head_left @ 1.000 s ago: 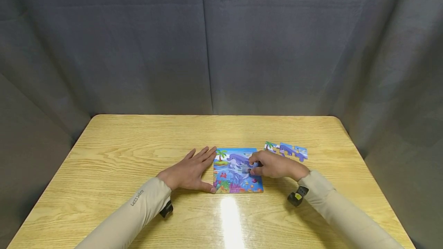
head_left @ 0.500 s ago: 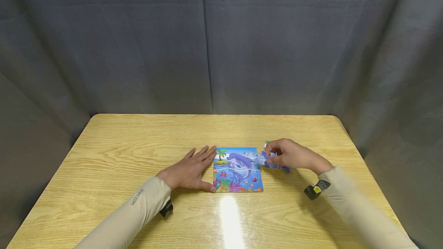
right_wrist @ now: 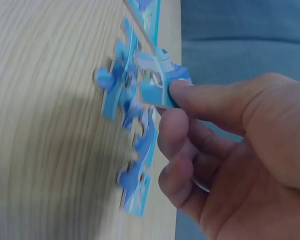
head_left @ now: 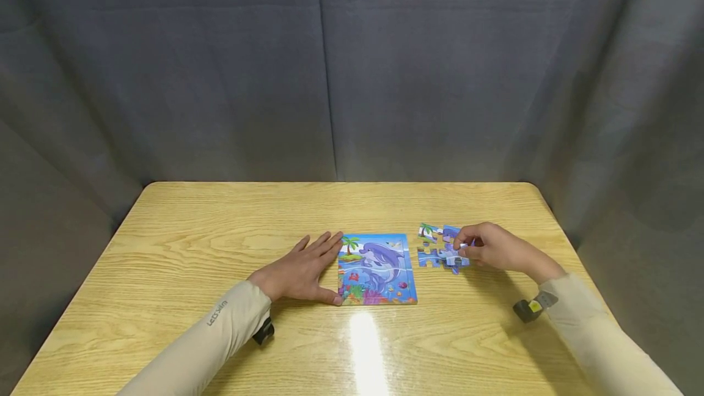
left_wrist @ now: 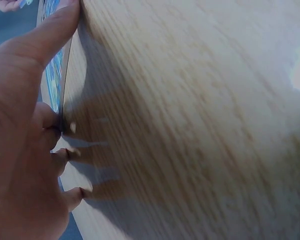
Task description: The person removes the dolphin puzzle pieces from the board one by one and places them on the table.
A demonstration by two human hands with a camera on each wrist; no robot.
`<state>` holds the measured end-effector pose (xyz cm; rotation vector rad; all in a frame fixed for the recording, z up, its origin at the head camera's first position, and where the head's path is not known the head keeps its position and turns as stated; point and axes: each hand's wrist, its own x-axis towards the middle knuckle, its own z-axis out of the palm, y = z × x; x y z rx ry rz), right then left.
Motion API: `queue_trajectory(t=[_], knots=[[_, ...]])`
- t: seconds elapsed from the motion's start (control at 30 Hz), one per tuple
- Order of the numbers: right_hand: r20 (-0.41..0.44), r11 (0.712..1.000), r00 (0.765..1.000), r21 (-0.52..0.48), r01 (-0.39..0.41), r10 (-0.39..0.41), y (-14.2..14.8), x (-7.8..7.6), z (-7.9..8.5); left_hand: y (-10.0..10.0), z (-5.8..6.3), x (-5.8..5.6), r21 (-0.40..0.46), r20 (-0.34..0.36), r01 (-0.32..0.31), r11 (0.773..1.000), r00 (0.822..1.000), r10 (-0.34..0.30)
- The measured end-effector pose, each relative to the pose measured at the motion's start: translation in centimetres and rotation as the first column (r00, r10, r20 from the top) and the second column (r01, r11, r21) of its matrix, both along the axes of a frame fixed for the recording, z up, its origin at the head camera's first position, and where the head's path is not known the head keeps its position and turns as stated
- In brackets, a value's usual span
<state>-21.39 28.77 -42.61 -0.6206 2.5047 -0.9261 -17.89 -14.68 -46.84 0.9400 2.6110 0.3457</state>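
blue cardboard is the thing in play: a puzzle piece [right_wrist: 162, 82] pinched between the thumb and fingertips of the right hand [head_left: 495, 248], lifted at the right edge of a small cluster of loose pieces [head_left: 437, 248] that lies just right of the puzzle board [head_left: 377, 269]. a second ago this hand was over the board's right half, fingers down on the dolphin picture; half a second ago it was partway across with a piece in its grip; now it is past the board and over the cluster. to my eye that means a piece has been carried off the board to join the loose ones. in the right wrist view the held piece stands tilted, apparently just above the pieces on the wooden table [head_left: 220, 219].

the left hand [head_left: 299, 271] has not shifted: it lies flat with fingers straight, thumb [left_wrist: 50, 30] and fingertips against the board's left edge, bracing it and holding nothing.
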Motion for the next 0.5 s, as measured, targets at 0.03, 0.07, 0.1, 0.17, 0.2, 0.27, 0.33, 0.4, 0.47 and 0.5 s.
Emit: queue_trajectory(t=[0.03,0.07,0.1,0.17,0.2,0.27,0.33,0.4,0.47,0.5], knots=[[-0.008,1.000,1.000,0.006,0.009,-0.008,0.4,0.1,-0.1,0.0,0.0,0.0,0.002,0.000,0.000,1.000,1.000,0.000],[-0.014,1.000,1.000,0.013,0.020,-0.020,0.9,0.1,-0.2,0.0,0.0,0.0,0.002,0.000,0.001,1.000,1.000,-0.001],[-0.018,0.999,0.999,0.017,0.031,-0.031,1.3,0.2,-0.3,0.0,0.0,0.0,0.003,0.000,0.001,1.000,1.000,-0.001],[-0.020,0.999,0.999,0.019,0.045,-0.045,2.1,0.3,-0.5,0.0,-0.1,0.0,0.003,0.002,-0.001,1.000,1.000,0.001],[-0.017,0.998,0.999,0.021,0.052,-0.052,2.4,0.4,-0.6,0.0,-0.1,0.0,0.002,0.002,-0.002,1.000,1.000,0.002],[-0.006,0.998,0.998,0.019,0.059,-0.059,2.9,0.5,-0.9,0.0,-0.2,-0.1,0.000,0.001,-0.003,1.000,1.000,0.003],[0.005,0.998,0.998,0.012,0.061,-0.061,3.4,0.6,-1.2,0.0,-0.2,-0.1,-0.001,0.000,-0.003,1.000,1.000,0.003],[0.013,0.997,0.997,0.012,0.070,-0.071,3.7,0.7,-1.4,0.0,-0.3,-0.1,-0.001,-0.001,-0.002,1.000,1.000,0.002],[0.012,0.997,0.997,0.024,0.078,-0.078,3.9,0.8,-1.7,0.0,-0.3,-0.1,-0.001,-0.002,0.000,1.000,1.000,0.000],[0.004,0.996,0.997,0.032,0.078,-0.079,4.0,0.9,-1.8,0.0,-0.3,-0.1,0.000,-0.002,0.000,1.000,1.000,0.000]])
